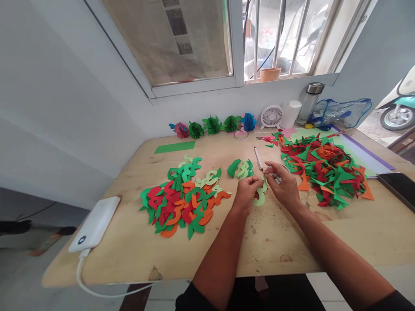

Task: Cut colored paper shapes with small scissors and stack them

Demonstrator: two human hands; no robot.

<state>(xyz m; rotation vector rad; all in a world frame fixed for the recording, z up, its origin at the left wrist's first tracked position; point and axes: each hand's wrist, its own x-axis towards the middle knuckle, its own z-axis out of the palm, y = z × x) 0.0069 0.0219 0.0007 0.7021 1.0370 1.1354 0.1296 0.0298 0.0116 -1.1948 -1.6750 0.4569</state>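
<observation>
My left hand [246,194] pinches a curved pale green paper cutout [260,195] above the plywood table [275,246]. My right hand [283,185] is just to its right, with its fingers around a small metal tool [277,178], partly hidden. A white marker pen [258,158] lies just beyond both hands, beside a small stack of green paper cutouts [240,168]. To the left is a heap of red, green and orange curved cutouts [184,201]. To the right is a larger heap of pointed paper scraps [327,172].
Several paper honeycomb balls [212,125] stand along the wall at the table's back edge, near a small white fan [271,116]. A white power bank [94,223] sits at the left edge, and a phone [397,190] lies at the right edge.
</observation>
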